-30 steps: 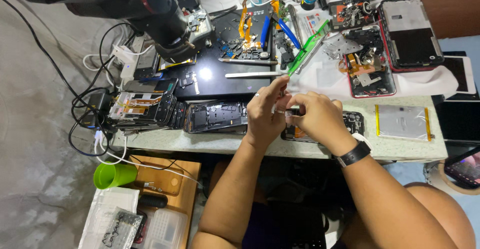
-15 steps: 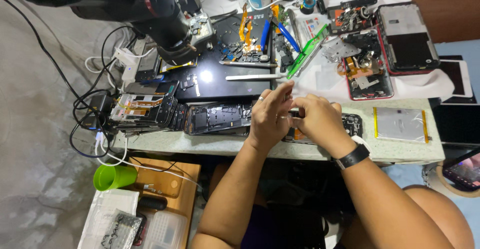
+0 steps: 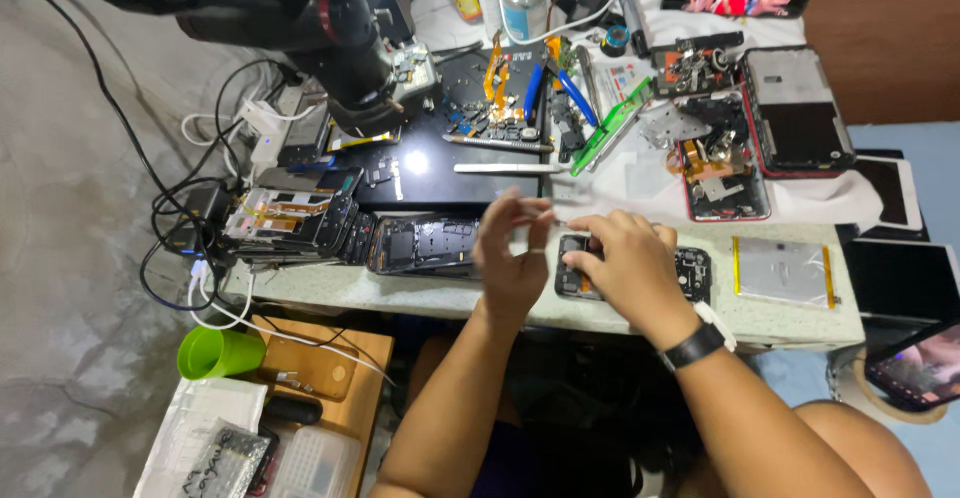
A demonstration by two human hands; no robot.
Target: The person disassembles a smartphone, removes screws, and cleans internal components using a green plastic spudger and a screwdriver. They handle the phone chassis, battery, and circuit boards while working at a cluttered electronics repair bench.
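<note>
**Crowded repair tabletop, both hands at an opened phone**

The pale tabletop (image 3: 790,320) is packed with phone parts, and a grey floor shows beyond its left edge. At the left edge a stack of stripped phone frames (image 3: 290,223) lies against a tangle of black cables (image 3: 175,228), close to the charger they run from. Below that edge stands a green cup (image 3: 218,352) beside a low wooden stand (image 3: 330,363). A black microscope (image 3: 340,33) hangs over a dark work mat (image 3: 450,163) near the back, placed so that small parts can be slid under its lens.

At the front edge, the left hand (image 3: 515,258) is raised just above the tabletop, thumb and forefinger pinched together; what it grips is too small to tell. The right hand (image 3: 625,263) lies curled over an opened phone (image 3: 690,268), fingers pressing down on its left end, likely to keep it from sliding. A black wristband (image 3: 697,344) sits on that wrist.

Toward the right edge lies a flat silver battery (image 3: 782,270), set apart from the work, with a red-framed phone (image 3: 795,108) behind it.
</note>
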